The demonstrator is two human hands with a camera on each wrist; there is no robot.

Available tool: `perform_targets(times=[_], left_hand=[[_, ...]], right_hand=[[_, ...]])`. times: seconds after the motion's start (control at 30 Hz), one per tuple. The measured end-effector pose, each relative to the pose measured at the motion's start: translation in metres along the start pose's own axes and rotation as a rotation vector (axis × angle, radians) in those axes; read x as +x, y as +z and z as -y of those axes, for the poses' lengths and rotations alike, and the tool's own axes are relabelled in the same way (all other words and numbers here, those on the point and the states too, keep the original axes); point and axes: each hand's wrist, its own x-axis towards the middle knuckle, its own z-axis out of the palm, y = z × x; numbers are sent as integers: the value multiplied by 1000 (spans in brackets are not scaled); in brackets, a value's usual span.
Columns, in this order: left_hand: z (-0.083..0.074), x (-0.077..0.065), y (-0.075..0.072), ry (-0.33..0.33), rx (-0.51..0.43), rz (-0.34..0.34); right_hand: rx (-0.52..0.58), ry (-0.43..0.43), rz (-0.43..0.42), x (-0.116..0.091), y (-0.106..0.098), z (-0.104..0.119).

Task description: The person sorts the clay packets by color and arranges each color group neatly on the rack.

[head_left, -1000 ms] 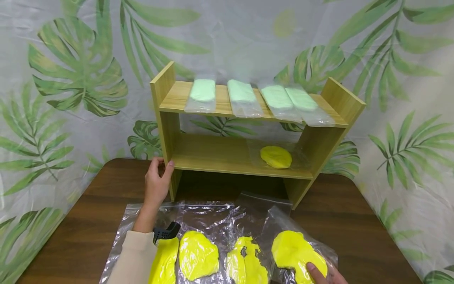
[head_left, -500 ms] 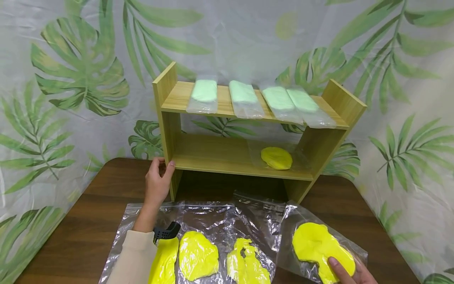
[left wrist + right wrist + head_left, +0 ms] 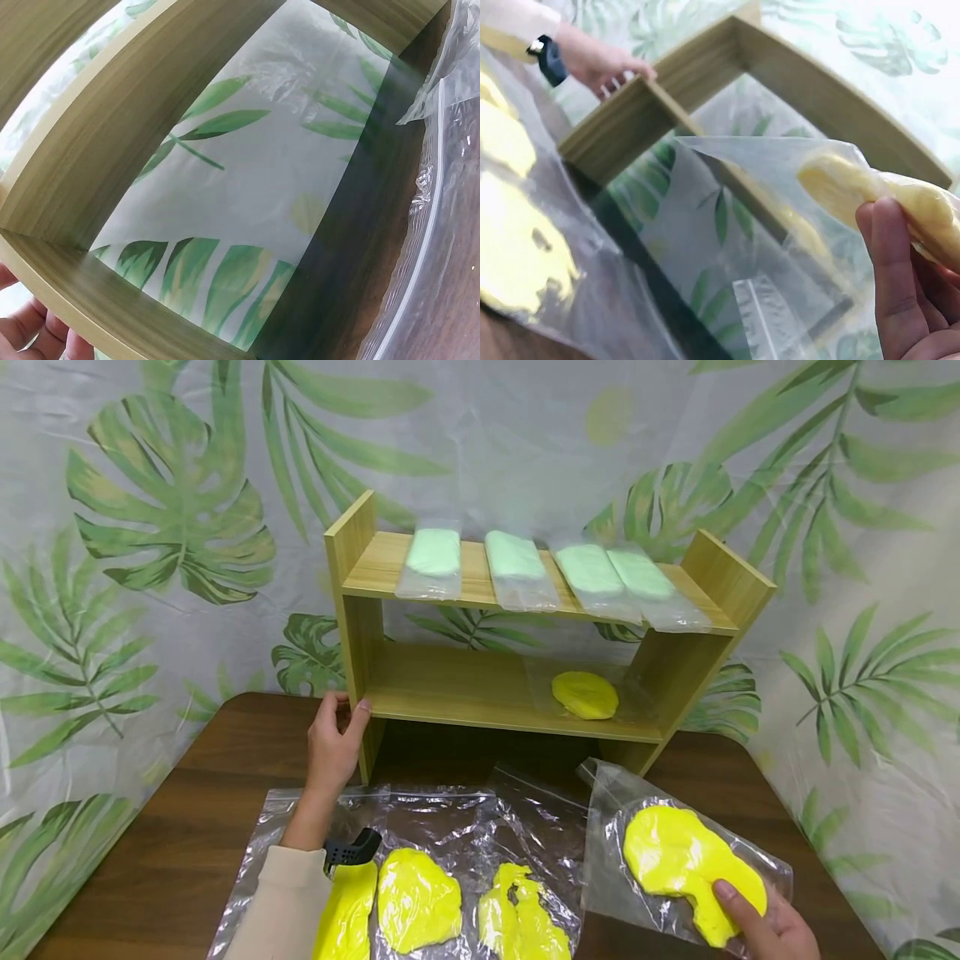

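My left hand point(image 3: 336, 739) grips the left side panel of a small wooden shelf point(image 3: 435, 681), thumb on the front edge at the middle board. In the left wrist view its fingers point(image 3: 49, 330) show outside that panel. My right hand point(image 3: 776, 922) pinches a clear zip bag holding a flat yellow dough-like lump point(image 3: 678, 856), thumb on top, raised at the shelf's front right. The right wrist view shows the bagged yellow lump point(image 3: 922, 195) bent over my fingers. Several more bagged yellow lumps point(image 3: 420, 900) lie in a row on the table; my left sleeve partly covers the leftmost.
Several bags of pale green stuff point(image 3: 433, 552) lie on the shelf's top board. One bagged yellow lump point(image 3: 585, 695) sits at the right of the middle board. The dark wooden table point(image 3: 165, 852) stands before a leaf-patterned cloth point(image 3: 517, 435).
My right hand has carried the bagged yellow lump rightward, away from the row, and lifted it slightly. My left hand has kept its hold on the shelf.
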Motion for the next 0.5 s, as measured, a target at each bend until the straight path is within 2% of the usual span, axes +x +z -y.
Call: perform_targets(times=[0.07,0.17,0.33,0.4,0.5], left_hand=[[0,0,0,-2,-1,0],[-1,0,0,-1,-7,2],[-1,0,0,3,-5,-2],[-1,0,0,3,-1,-5],[-1,0,0,2,3,-6]], right_hand=[[13,30,15,-4,-1,9],[65,7,33,-8,0,20],[285,-163,128,-10,4,27],[396,-257,201,-8,6,27],[490,-367,311,-6,8,32]])
